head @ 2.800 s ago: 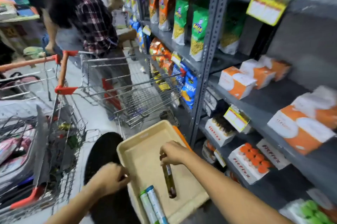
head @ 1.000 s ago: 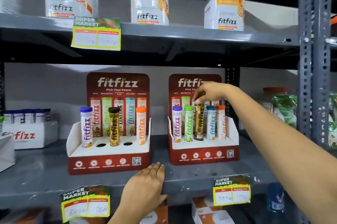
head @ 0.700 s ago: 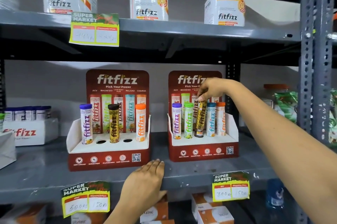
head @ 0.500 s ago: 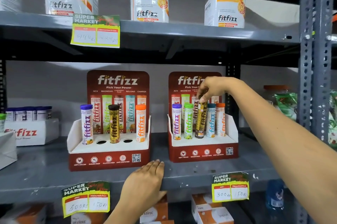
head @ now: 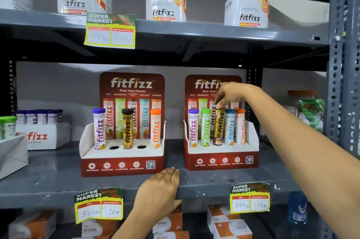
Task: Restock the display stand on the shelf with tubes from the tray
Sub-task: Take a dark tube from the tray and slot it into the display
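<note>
Grey metal shelf (head: 204, 185) fills my view, carrying two dark red cardboard display stands side by side. On the left stand (head: 121, 161) three tubes stand upright, with two open holes between them. On the right stand (head: 221, 158) all five places hold a tube. My right hand (head: 232, 93) reaches in from the right, its fingertips pinched on the cap of the gold tube (head: 218, 127), which sits slightly tilted in the middle place. My left hand (head: 161, 190) lies flat on the shelf's front edge, fingers together and extended, gripping nothing. Below it hang two yellow price tags (head: 98, 205).
</note>
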Motion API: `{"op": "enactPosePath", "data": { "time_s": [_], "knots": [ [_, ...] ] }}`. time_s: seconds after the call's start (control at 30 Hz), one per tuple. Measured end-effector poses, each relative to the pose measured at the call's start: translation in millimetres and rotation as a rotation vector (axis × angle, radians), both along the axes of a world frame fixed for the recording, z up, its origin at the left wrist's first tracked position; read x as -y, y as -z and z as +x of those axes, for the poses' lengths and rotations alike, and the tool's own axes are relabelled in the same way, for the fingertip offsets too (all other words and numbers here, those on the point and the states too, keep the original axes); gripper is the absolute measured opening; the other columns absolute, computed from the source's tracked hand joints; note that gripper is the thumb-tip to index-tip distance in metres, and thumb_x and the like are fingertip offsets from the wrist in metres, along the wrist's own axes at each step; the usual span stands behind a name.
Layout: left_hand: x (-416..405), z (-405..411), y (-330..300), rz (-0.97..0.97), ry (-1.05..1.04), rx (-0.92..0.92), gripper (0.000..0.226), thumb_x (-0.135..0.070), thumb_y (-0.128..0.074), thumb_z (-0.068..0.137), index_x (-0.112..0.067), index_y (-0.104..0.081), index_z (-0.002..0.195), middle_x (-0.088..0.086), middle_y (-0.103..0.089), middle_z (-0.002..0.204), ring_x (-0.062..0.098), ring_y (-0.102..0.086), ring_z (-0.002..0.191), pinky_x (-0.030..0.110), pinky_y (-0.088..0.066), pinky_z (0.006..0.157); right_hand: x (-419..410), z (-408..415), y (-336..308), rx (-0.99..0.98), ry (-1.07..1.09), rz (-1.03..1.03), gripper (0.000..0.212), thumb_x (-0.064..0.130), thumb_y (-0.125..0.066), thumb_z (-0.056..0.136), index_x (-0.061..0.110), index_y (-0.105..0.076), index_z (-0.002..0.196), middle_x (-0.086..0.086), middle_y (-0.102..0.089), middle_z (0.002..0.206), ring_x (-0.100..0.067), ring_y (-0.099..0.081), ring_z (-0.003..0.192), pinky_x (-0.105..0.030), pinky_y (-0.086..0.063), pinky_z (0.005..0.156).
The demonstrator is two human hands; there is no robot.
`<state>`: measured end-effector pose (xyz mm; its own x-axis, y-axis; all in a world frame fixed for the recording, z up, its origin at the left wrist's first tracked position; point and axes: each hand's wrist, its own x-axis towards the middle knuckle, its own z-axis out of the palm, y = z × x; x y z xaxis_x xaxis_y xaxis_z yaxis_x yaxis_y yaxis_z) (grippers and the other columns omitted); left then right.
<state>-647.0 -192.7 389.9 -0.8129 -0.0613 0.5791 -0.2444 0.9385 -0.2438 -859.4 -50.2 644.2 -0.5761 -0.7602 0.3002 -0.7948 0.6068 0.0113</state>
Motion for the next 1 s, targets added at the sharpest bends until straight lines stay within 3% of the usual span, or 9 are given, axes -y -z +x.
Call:
{"op": "enactPosePath", "data": {
  "time_s": [0.13,0.3,0.4,0.5,0.67,0.77,0.87,1.0],
  "knots": [
    [-1,0,-1,0.004,0.004,-0.004,0.079,-0.057,-0.089,0.033,-0.011,-0.074,0.095,0.004,-0.076,0.092,0.015,-0.073,0.079,0.027,-0.059,0.062,10,3,7,0.059,-0.029,0.122,0.041,0.025,-0.071,0.081,0.015,-0.064,0.120,0.000,-0.065,0.121,-0.017,-0.057,0.109,-0.034,-0.043,0.099],
    [-1,1,-1,-0.013,0.012,-0.004,0.078,-0.059,-0.088,0.036,-0.012,-0.074,0.097,0.004,-0.076,0.094,0.014,-0.073,0.080,0.027,-0.058,0.063,14,-6,16,0.072,-0.030,0.079,0.040,0.025,-0.071,0.081,0.015,-0.065,0.119,-0.002,-0.066,0.122,-0.018,-0.057,0.108,-0.035,-0.044,0.098],
    [0,1,0,0.006,-0.007,-0.008,0.079,-0.058,-0.083,0.054,-0.012,-0.066,0.115,0.007,-0.071,0.113,0.017,-0.068,0.098,0.029,-0.055,0.080,13,-8,16,0.060,-0.023,0.075,0.037,0.028,-0.071,0.081,0.017,-0.066,0.117,-0.001,-0.066,0.122,-0.019,-0.058,0.110,-0.035,-0.044,0.098],
    [4,-3,5,0.030,-0.022,0.014,0.078,-0.054,-0.066,0.079,-0.013,-0.039,0.140,0.007,-0.047,0.143,0.020,-0.048,0.128,0.033,-0.039,0.103,11,-10,18,0.045,-0.034,0.059,0.035,0.032,-0.070,0.081,0.018,-0.069,0.113,0.001,-0.066,0.122,-0.018,-0.057,0.106,-0.032,-0.040,0.091],
    [6,-5,7,0.026,-0.037,0.025,0.078,-0.055,-0.061,0.083,-0.016,-0.032,0.143,0.005,-0.042,0.148,0.019,-0.042,0.131,0.033,-0.035,0.106,9,-9,20,0.064,-0.031,0.039,0.034,0.032,-0.070,0.082,0.018,-0.070,0.113,0.000,-0.068,0.121,-0.016,-0.057,0.100,-0.032,-0.042,0.090],
    [3,0,2,0.006,-0.018,0.009,0.075,-0.050,-0.058,0.087,-0.017,-0.026,0.145,0.005,-0.036,0.151,0.019,-0.036,0.135,0.033,-0.029,0.110,6,0,21,0.057,-0.015,0.039,0.044,0.036,-0.068,0.082,0.019,-0.063,0.123,-0.001,-0.062,0.130,-0.020,-0.055,0.114,-0.036,-0.041,0.098],
    [-2,25,3,-0.074,0.063,0.006,0.072,-0.047,-0.049,0.091,-0.015,-0.019,0.148,0.006,-0.022,0.157,0.019,-0.017,0.143,0.036,-0.010,0.117,8,32,21,-0.097,-0.050,-0.079,0.053,0.032,-0.065,0.086,0.019,-0.051,0.135,-0.006,-0.054,0.140,-0.027,-0.050,0.127,-0.041,-0.038,0.107],
    [4,114,38,-0.084,0.042,0.003,0.078,-0.050,-0.055,0.082,-0.014,-0.029,0.146,0.005,-0.023,0.156,0.018,-0.017,0.143,0.041,-0.014,0.117,22,117,45,-0.275,-0.378,-0.336,0.039,0.037,-0.065,0.085,0.024,-0.061,0.122,-0.008,-0.063,0.126,-0.029,-0.059,0.114,-0.035,-0.045,0.099]
  ]
}}
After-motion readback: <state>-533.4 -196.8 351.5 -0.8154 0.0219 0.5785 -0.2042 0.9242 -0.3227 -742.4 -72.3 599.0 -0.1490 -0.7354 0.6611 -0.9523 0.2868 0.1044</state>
